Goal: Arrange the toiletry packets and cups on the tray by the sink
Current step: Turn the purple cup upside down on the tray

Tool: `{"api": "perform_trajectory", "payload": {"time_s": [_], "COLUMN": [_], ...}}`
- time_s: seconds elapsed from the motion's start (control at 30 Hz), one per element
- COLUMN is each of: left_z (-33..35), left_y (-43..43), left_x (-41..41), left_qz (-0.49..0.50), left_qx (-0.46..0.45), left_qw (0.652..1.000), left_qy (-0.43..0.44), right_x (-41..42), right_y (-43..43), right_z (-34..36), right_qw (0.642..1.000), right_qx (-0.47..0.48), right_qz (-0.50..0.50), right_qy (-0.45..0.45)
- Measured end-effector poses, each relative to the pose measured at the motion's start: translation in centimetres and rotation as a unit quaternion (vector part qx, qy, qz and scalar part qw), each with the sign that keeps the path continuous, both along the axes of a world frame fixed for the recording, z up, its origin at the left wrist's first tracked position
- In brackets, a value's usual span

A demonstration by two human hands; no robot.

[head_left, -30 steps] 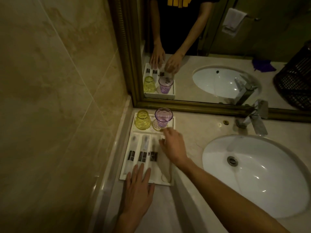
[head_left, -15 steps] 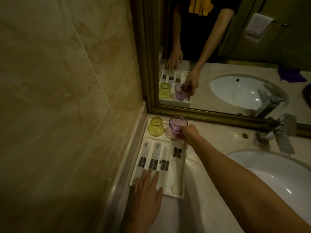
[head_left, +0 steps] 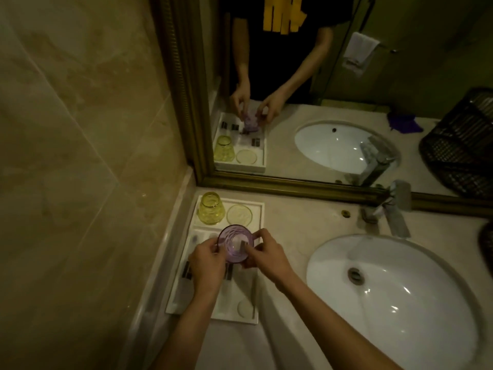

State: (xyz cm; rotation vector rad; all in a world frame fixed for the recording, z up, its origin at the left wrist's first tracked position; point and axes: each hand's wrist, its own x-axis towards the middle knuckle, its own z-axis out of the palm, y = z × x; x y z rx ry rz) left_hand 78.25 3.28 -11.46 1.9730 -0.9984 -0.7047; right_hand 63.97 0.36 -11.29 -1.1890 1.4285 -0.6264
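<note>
A white tray (head_left: pixel 260 209) lies on the counter in the corner by the mirror. At its far left stands a yellow cup (head_left: pixel 211 208), upside down. Beside that cup lies a bare round coaster (head_left: pixel 239 214). I hold a purple glass cup (head_left: pixel 235 247) above the tray's middle, its mouth facing me. My left hand (head_left: pixel 208 265) grips its left side and my right hand (head_left: pixel 266 253) its right side. Toiletry packets (head_left: pixel 186 271) with dark labels lie in the tray under my hands, mostly hidden.
A white oval sink (head_left: pixel 394 297) fills the counter to the right, with a chrome faucet (head_left: pixel 392 209) behind it. The gold-framed mirror (head_left: pixel 293 186) runs along the back. The marble wall (head_left: pixel 80 156) closes the left. A black basket (head_left: pixel 486 247) edges the far right.
My right hand lifted the purple cup off its coaster and brought it toward me over the tray. My left hand left the tray's near edge and took hold of the cup too.
</note>
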Motion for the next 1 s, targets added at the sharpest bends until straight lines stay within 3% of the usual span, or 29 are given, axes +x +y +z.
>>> {"api": "perform_trajectory", "payload": {"time_s": [0.1, 0.23, 0.3, 0.37, 0.47, 0.57, 0.63, 0.8, 1.0], "left_z": [-1.2, -1.9, -2.2, -2.7, -3.9, -5.3, -6.3, -7.1, -7.7], "left_y": [0.4, 0.8, 0.9, 1.4, 3.4, 6.0, 7.3, 8.6, 8.7], "left_x": [0.3, 0.5, 0.9, 1.6, 3.0, 3.9, 4.1, 3.6, 3.5], "left_qz": [0.022, -0.007, -0.054, -0.102, -0.166, -0.256, -0.289, -0.301, -0.313], "left_qx": [-0.021, -0.054, -0.056, -0.033, 0.034, 0.129, 0.158, 0.183, 0.194], "left_qw": [0.999, 0.995, 0.986, 0.985, 0.983, 0.921, 0.889, 0.876, 0.865], "left_qy": [0.035, 0.087, 0.145, 0.133, -0.074, -0.262, -0.316, -0.329, -0.342], "right_x": [-1.6, -2.0, -1.3, -0.6, 0.5, 1.3, 1.6, 2.1, 2.8], "right_y": [-0.8, -2.8, -4.1, -5.8, -8.3, -10.0, -10.8, -11.3, -11.2], "right_z": [0.6, 0.9, 0.8, 0.7, 1.0, 1.0, 0.5, -1.2, -2.1], "right_qw": [0.979, 0.952, 0.962, 0.981, 0.999, 0.993, 0.980, 0.973, 0.977], "right_qx": [0.158, 0.273, 0.246, 0.175, 0.037, -0.087, -0.138, -0.142, -0.146], "right_qz": [-0.001, 0.058, 0.075, 0.064, 0.022, 0.017, 0.029, 0.036, 0.046], "right_qy": [-0.130, -0.126, -0.091, -0.058, -0.010, 0.081, 0.137, 0.175, 0.150]}}
